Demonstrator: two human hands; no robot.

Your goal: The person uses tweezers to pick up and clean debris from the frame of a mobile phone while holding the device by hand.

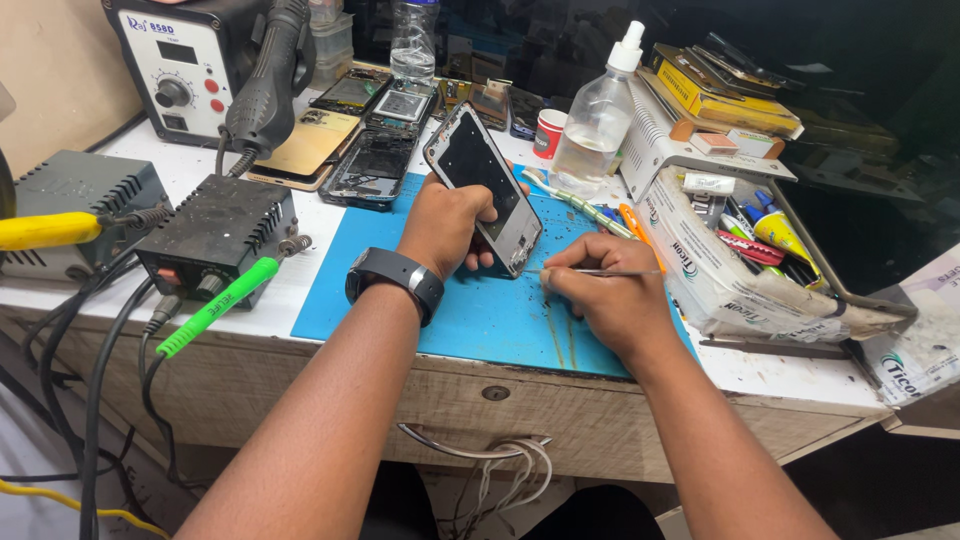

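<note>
Phone frame stands tilted on the blue mat at mid-surface, near edge resting on the mat, left hand clasped around its lower left side with the thumb across the dark inner face. Right hand pinches thin metal tweezers, tip touching the frame's near right corner. Progress, judged: the unit is already opened and stripped (dark inside, no screen seen), fine work at the corner is under way, nothing reassembled yet; whether a part is gripped in the tip is too small to tell. Packages and labels: white cardboard box with green-and-black lettering lies open right of the mat, full of tubes and pens; a second like box sits at the near right edge. Clear squeeze bottle with white nozzle stands far of the mat, a small red-and-white cup just left of it. Yellow flat boxes stack at far right. White-faced hot-air station with red buttons and a dial sits far left, black power unit nearer, several stripped phones between.
</note>
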